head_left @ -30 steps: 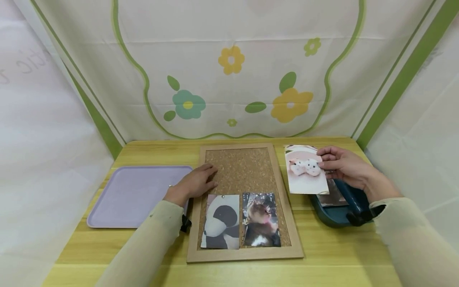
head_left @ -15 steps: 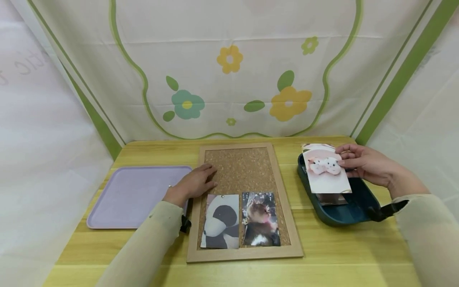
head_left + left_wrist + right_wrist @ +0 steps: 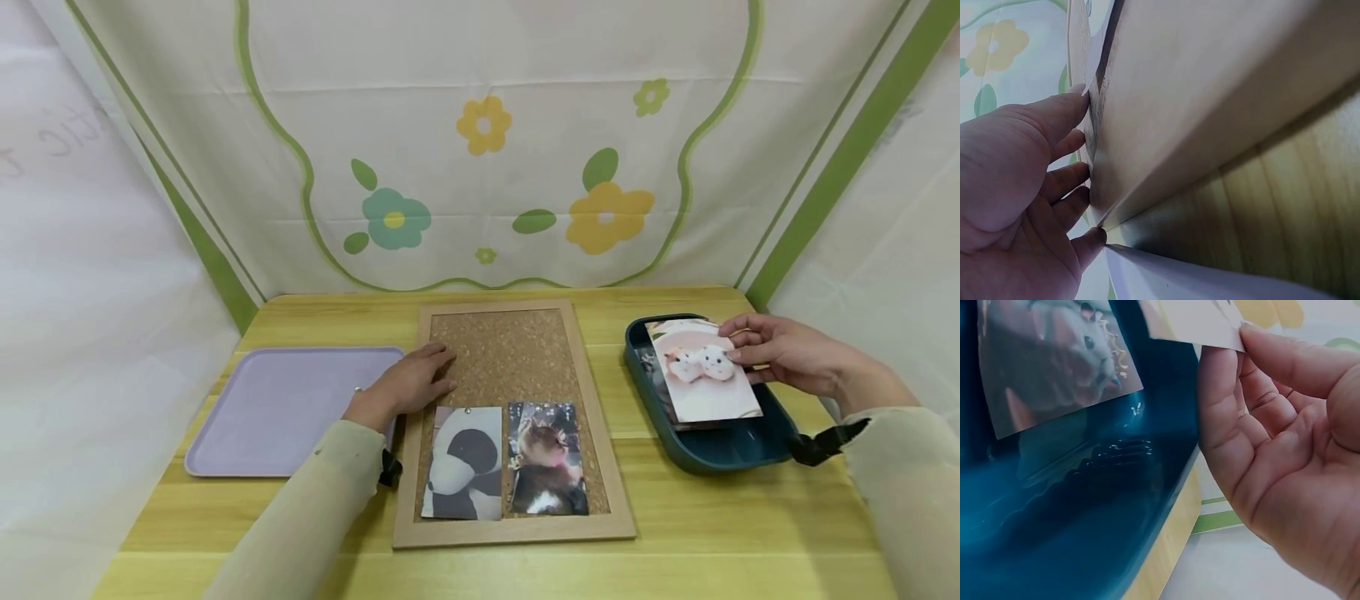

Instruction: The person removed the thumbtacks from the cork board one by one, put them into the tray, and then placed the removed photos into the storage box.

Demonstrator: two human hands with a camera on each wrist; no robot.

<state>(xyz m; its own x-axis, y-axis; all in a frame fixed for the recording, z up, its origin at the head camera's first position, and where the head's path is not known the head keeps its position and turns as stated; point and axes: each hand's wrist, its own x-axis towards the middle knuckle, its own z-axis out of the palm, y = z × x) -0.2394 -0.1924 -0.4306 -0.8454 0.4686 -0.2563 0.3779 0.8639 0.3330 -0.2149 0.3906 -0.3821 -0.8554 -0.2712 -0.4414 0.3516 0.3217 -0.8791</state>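
Note:
My right hand pinches the right edge of a photo of two hamsters between thumb and fingers, holding it over a dark teal tray. In the right wrist view another glossy photo lies inside that tray, below the held one. My left hand rests on the left side of a wood-framed corkboard, fingers extended over the frame onto the cork. A panda photo and a cat photo hang side by side on the board's lower half, each with a pin at its top.
A lilac tray lies left of the board, partly behind my left forearm. The wooden table carries everything. Behind it hangs a white curtain printed with flowers, with white side panels.
My right hand has carried the hamster photo rightward from beside the board, then lowered it over the teal tray. The left hand has stayed on the board.

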